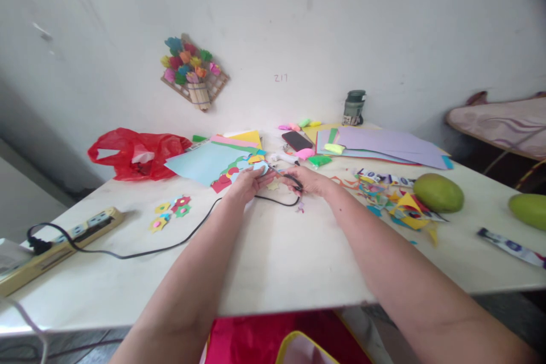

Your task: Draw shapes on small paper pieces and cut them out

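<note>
Near the middle of the white table [273, 261], my left hand [249, 183] pinches a small light blue piece of paper [261, 167]. My right hand [305, 180] is closed on scissors [294, 182] with dark handles, and their blades point left at the blue piece. Coloured paper cutouts [226, 178] lie just behind my left hand, on a light blue sheet [196, 160]. Small paper flowers [181, 206] in yellow, red and green rest to the left of my left forearm.
A power strip [81, 233] with a black cable [157, 251] is at left, near a red plastic bag [132, 151]. Behind are a phone [297, 140] and a bottle [354, 107]. Paper scraps [407, 210], a mango [438, 192] and a tube [512, 247] lie right.
</note>
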### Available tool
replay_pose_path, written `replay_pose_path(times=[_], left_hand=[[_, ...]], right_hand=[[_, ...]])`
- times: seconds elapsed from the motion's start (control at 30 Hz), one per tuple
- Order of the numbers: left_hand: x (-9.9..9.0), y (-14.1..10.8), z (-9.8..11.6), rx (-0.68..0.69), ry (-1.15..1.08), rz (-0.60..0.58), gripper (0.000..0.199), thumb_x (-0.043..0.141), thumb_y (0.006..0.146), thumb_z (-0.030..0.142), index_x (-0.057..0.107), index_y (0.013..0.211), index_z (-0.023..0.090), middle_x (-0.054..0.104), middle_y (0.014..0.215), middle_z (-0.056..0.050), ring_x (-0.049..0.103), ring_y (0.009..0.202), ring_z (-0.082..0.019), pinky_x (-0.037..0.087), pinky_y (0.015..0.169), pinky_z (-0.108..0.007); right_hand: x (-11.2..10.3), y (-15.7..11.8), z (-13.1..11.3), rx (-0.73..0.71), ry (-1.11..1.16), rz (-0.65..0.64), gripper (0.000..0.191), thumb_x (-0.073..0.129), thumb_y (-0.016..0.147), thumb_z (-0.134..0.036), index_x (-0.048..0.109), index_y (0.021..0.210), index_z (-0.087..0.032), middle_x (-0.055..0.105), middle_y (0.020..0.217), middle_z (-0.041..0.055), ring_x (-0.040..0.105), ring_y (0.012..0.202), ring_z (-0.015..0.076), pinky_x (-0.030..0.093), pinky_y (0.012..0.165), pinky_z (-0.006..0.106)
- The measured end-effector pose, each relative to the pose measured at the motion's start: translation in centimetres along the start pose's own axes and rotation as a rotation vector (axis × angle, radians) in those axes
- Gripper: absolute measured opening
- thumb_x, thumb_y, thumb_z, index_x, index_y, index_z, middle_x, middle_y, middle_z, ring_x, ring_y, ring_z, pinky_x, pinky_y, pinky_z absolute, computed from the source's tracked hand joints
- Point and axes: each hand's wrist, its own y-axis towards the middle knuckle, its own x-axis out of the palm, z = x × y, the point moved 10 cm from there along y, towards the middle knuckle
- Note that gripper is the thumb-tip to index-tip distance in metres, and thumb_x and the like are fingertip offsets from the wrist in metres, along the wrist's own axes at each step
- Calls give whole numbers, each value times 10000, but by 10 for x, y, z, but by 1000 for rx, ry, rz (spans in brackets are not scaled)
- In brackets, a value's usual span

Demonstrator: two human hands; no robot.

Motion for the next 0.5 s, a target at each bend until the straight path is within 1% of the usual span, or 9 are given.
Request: replay_pose_path(times=[0.17,0.33,0.5], left_hand=[[-4,0,4,36,-8,40,86,511,832,57,586,806,88,689,782,-106,699,727,-188,578,688,-272],[-2,0,4,39,-19,21,84,510,834,50,583,804,80,689,782,-112,700,737,-193,582,679,-269],[1,0,2,26,0,0,71,528,827,60,589,805,88,692,773,-102,701,729,-188,582,677,-262]], right_hand=[[-1,2,2,1,-24,-3,241,559,785,-353,430,668,-187,392,411,-75,392,339,62,286,303,166],[-1,3,5,5,-62,-5,305,544,800,-435,425,668,-187,395,405,-72,379,325,60,274,294,170],[-7,4,8,-12,-135,22,343,536,790,-496,452,687,-180,483,466,-39,429,351,67,272,295,169]])
